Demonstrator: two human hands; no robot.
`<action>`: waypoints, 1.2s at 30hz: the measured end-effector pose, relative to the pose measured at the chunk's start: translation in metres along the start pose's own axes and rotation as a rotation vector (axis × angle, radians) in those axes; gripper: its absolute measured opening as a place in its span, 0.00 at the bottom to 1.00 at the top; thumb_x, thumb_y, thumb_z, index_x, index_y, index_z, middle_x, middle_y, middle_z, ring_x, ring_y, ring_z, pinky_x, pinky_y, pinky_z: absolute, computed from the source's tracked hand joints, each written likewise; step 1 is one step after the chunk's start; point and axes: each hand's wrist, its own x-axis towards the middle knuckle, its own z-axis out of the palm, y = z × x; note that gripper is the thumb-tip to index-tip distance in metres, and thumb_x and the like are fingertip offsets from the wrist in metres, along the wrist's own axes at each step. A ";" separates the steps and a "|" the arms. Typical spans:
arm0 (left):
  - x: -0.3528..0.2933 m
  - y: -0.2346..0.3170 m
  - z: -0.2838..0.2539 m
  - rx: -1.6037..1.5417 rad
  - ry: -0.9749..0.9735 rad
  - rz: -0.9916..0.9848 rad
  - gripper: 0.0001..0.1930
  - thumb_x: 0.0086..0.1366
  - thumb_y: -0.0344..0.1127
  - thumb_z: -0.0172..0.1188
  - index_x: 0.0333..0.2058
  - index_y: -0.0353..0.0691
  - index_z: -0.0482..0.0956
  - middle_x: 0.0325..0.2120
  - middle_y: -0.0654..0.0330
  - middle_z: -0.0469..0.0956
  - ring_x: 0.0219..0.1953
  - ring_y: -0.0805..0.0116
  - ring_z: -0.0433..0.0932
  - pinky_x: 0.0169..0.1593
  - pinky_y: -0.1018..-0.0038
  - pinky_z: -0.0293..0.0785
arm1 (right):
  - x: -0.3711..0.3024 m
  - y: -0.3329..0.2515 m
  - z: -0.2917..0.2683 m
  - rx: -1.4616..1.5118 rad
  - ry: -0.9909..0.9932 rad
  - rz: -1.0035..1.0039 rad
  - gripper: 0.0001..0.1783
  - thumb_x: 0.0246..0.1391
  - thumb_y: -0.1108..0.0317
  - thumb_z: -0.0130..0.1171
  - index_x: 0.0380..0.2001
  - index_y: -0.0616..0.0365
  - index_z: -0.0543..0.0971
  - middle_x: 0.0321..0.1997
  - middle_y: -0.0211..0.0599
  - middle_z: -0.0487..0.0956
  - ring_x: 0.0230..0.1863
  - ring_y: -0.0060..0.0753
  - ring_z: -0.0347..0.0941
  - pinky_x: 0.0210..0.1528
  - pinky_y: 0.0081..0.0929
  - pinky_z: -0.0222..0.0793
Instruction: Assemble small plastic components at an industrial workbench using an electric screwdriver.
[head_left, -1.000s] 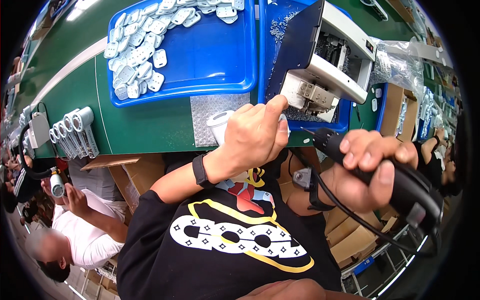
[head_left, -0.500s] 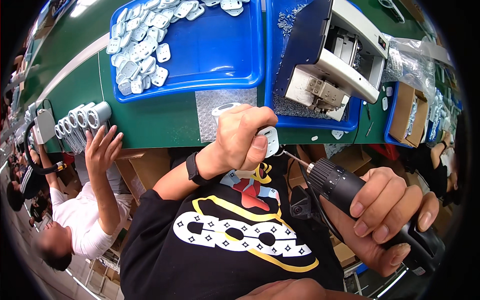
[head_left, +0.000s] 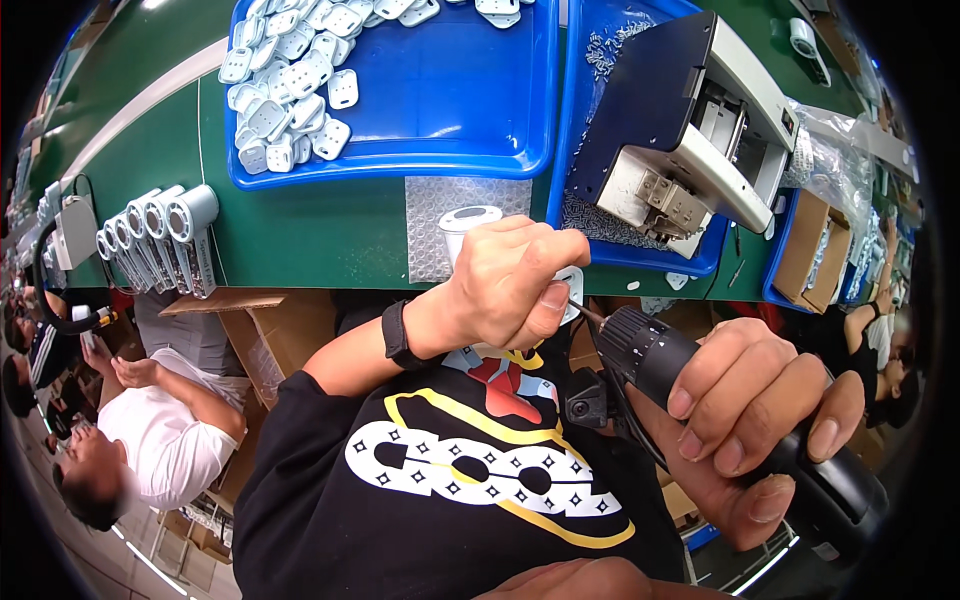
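Note:
My left hand (head_left: 510, 285) is closed around a white device with a round, ring-marked end (head_left: 468, 219). A white plate (head_left: 572, 284) shows past my fingers on the other side. Most of the device is hidden in my grip. My right hand (head_left: 750, 420) wraps around a black electric screwdriver (head_left: 650, 350). Its thin bit points up and left, and its tip is at the plate's edge; I cannot tell whether it presses on a screw there.
A blue tray (head_left: 430, 165) with many white plates (head_left: 305, 75) lies ahead. Right of it, a screw-feeding machine (head_left: 690, 130) stands in another blue tray (head_left: 560, 190) with loose screws. White devices (head_left: 165, 220) line up at left, near a co-worker (head_left: 165, 430).
The screwdriver has moved left and its bit has met the plate, where a gap showed before. My left hand has shifted slightly right. The co-worker's hand has drawn back from the row of devices.

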 end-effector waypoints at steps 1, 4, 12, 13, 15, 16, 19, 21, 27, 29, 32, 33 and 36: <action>0.001 0.000 0.000 -0.001 -0.003 0.007 0.14 0.61 0.29 0.52 0.45 0.30 0.69 0.29 0.55 0.79 0.20 0.62 0.75 0.25 0.66 0.70 | -0.001 0.001 0.001 -0.003 0.000 -0.001 0.22 0.53 0.62 0.65 0.44 0.55 0.65 0.24 0.26 0.72 0.20 0.22 0.70 0.28 0.22 0.74; 0.000 0.001 0.000 -0.007 -0.007 -0.006 0.14 0.61 0.29 0.51 0.45 0.30 0.69 0.29 0.55 0.79 0.20 0.61 0.75 0.25 0.66 0.70 | -0.008 0.006 0.005 0.057 0.098 -0.064 0.21 0.53 0.62 0.64 0.44 0.54 0.65 0.23 0.26 0.71 0.19 0.22 0.70 0.27 0.21 0.74; -0.004 0.001 -0.006 -0.006 -0.059 -0.041 0.15 0.66 0.35 0.47 0.46 0.29 0.69 0.26 0.50 0.80 0.20 0.59 0.76 0.26 0.66 0.73 | -0.016 -0.008 0.009 -0.306 0.348 -0.167 0.22 0.59 0.64 0.64 0.49 0.53 0.63 0.22 0.32 0.73 0.18 0.27 0.69 0.23 0.31 0.71; -0.003 0.001 -0.007 -0.007 -0.059 -0.049 0.15 0.66 0.35 0.47 0.46 0.29 0.69 0.26 0.50 0.80 0.20 0.59 0.76 0.26 0.67 0.72 | -0.010 0.003 -0.006 -0.354 0.336 -0.207 0.21 0.58 0.65 0.62 0.49 0.54 0.64 0.23 0.33 0.73 0.19 0.28 0.69 0.25 0.31 0.70; 0.000 -0.001 -0.003 -0.015 -0.074 -0.043 0.15 0.66 0.35 0.46 0.46 0.29 0.68 0.26 0.50 0.79 0.20 0.59 0.76 0.26 0.67 0.72 | 0.003 0.026 -0.036 -0.448 0.365 -0.156 0.19 0.58 0.67 0.59 0.48 0.55 0.64 0.26 0.35 0.73 0.21 0.29 0.69 0.28 0.31 0.69; 0.000 -0.001 -0.003 -0.010 -0.085 -0.048 0.16 0.66 0.36 0.46 0.46 0.29 0.68 0.26 0.50 0.79 0.20 0.60 0.76 0.26 0.67 0.72 | 0.004 0.032 -0.042 -0.476 0.398 -0.056 0.18 0.57 0.68 0.59 0.48 0.56 0.65 0.28 0.36 0.74 0.22 0.29 0.69 0.29 0.31 0.69; -0.003 0.001 -0.002 -0.008 -0.076 -0.049 0.16 0.67 0.36 0.46 0.46 0.29 0.68 0.25 0.50 0.79 0.19 0.60 0.75 0.26 0.68 0.72 | -0.012 0.021 -0.052 -0.308 0.333 0.016 0.19 0.57 0.67 0.59 0.48 0.57 0.64 0.27 0.36 0.74 0.22 0.30 0.69 0.28 0.32 0.70; -0.001 -0.003 0.002 -0.022 -0.058 -0.043 0.16 0.67 0.35 0.46 0.46 0.28 0.68 0.25 0.50 0.79 0.19 0.60 0.75 0.25 0.68 0.71 | -0.020 0.006 -0.045 -0.184 0.323 0.031 0.20 0.57 0.66 0.59 0.48 0.56 0.63 0.25 0.36 0.74 0.19 0.29 0.68 0.27 0.32 0.70; -0.006 -0.003 -0.002 -0.006 -0.062 -0.044 0.15 0.67 0.34 0.45 0.47 0.28 0.68 0.25 0.50 0.79 0.19 0.60 0.75 0.26 0.67 0.71 | -0.025 -0.027 -0.003 -0.024 0.173 -0.030 0.19 0.54 0.66 0.62 0.44 0.54 0.65 0.23 0.30 0.72 0.19 0.24 0.69 0.27 0.26 0.71; -0.007 -0.002 -0.003 -0.006 -0.048 -0.045 0.15 0.67 0.33 0.45 0.47 0.28 0.68 0.26 0.50 0.79 0.19 0.60 0.75 0.26 0.67 0.71 | -0.023 -0.024 -0.001 0.001 0.115 -0.038 0.18 0.53 0.66 0.62 0.43 0.55 0.67 0.24 0.28 0.72 0.20 0.23 0.69 0.28 0.24 0.71; 0.000 0.001 -0.003 -0.009 -0.037 -0.025 0.15 0.66 0.32 0.46 0.47 0.29 0.69 0.26 0.51 0.79 0.19 0.61 0.75 0.25 0.66 0.71 | -0.020 -0.010 -0.001 0.020 0.073 -0.012 0.18 0.53 0.65 0.62 0.42 0.55 0.66 0.25 0.27 0.73 0.20 0.21 0.69 0.27 0.22 0.72; 0.002 0.002 -0.003 -0.010 -0.035 -0.016 0.14 0.66 0.32 0.46 0.47 0.29 0.69 0.26 0.51 0.79 0.19 0.61 0.75 0.25 0.66 0.71 | -0.019 -0.010 -0.001 0.023 0.069 -0.012 0.18 0.53 0.65 0.62 0.42 0.55 0.66 0.25 0.27 0.73 0.20 0.21 0.69 0.27 0.22 0.72; 0.001 0.006 -0.001 0.028 -0.004 -0.054 0.13 0.60 0.28 0.50 0.44 0.31 0.71 0.26 0.55 0.79 0.19 0.61 0.75 0.26 0.66 0.71 | -0.019 -0.006 -0.001 0.067 0.097 0.022 0.19 0.52 0.64 0.62 0.42 0.54 0.66 0.24 0.27 0.72 0.20 0.21 0.69 0.28 0.22 0.71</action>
